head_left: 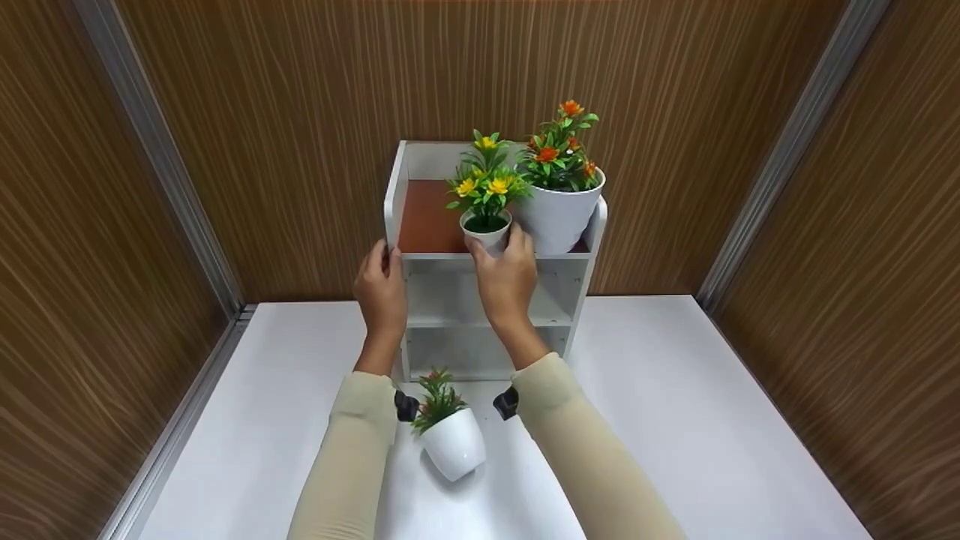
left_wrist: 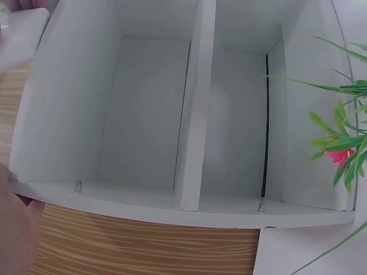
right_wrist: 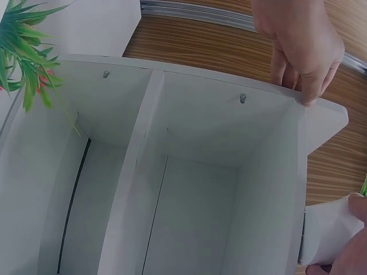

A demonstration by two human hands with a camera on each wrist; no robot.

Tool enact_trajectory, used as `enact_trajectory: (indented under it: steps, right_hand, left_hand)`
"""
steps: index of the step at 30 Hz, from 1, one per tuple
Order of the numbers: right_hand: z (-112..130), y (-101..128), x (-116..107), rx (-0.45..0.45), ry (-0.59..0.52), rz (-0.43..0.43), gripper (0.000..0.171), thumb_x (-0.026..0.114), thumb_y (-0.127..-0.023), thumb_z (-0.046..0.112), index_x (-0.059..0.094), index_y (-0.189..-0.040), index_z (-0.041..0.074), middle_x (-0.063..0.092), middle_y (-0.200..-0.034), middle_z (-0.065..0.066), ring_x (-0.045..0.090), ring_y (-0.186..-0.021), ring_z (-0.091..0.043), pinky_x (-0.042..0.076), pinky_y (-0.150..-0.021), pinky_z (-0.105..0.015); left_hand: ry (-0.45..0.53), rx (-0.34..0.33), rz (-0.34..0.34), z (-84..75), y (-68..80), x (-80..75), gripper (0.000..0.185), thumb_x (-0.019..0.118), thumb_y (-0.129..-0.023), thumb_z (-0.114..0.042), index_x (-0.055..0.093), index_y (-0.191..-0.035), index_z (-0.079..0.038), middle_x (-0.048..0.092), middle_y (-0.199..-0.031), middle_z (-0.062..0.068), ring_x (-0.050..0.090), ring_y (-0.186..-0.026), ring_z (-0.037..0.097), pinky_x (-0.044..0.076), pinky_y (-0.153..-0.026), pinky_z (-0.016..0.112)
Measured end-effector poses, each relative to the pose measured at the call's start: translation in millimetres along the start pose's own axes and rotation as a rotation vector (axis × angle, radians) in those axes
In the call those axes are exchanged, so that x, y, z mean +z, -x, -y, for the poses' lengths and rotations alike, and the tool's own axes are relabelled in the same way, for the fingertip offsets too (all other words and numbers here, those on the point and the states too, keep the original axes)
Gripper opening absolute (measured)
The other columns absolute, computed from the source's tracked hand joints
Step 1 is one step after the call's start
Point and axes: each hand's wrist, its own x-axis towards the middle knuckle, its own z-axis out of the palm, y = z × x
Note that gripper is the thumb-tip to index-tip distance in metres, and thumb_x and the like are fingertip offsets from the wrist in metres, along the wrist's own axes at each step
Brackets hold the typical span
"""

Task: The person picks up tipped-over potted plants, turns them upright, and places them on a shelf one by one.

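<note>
Presently the right hand (head_left: 507, 279) grips the small yellow-flower pot (head_left: 487, 231) on the shelf (head_left: 420, 259) top, at nine o'clock of the large pot (head_left: 556, 214); left hand (head_left: 381, 289) clasps the shelf's edge. Best set it flat, clear of the front lip.

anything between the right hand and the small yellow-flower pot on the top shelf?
No. The right hand already holds the small yellow-flower pot from the front; the large orange-flower pot stands beside it on the right.
</note>
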Motion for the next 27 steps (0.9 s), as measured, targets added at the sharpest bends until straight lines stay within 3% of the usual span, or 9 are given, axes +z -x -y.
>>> enact_trajectory:
  steps: [27]
  right_hand:
    - [2, -19, 13, 0.088, -0.003, 0.077, 0.075, 0.08, -0.088, 0.035, 0.047, -0.149, 0.006, 0.061, -0.134, -0.016, 0.059, -0.126, -0.03, 0.045, -0.11, -0.046]
  left_hand:
    - [0.007, -0.02, 0.013, 0.1, -0.1, -1.3, 0.038, 0.055, -0.105, -0.024, 0.059, -0.137, -0.003, 0.065, -0.128, 0.015, 0.064, -0.118, 0.024, 0.056, -0.097, 0.035]
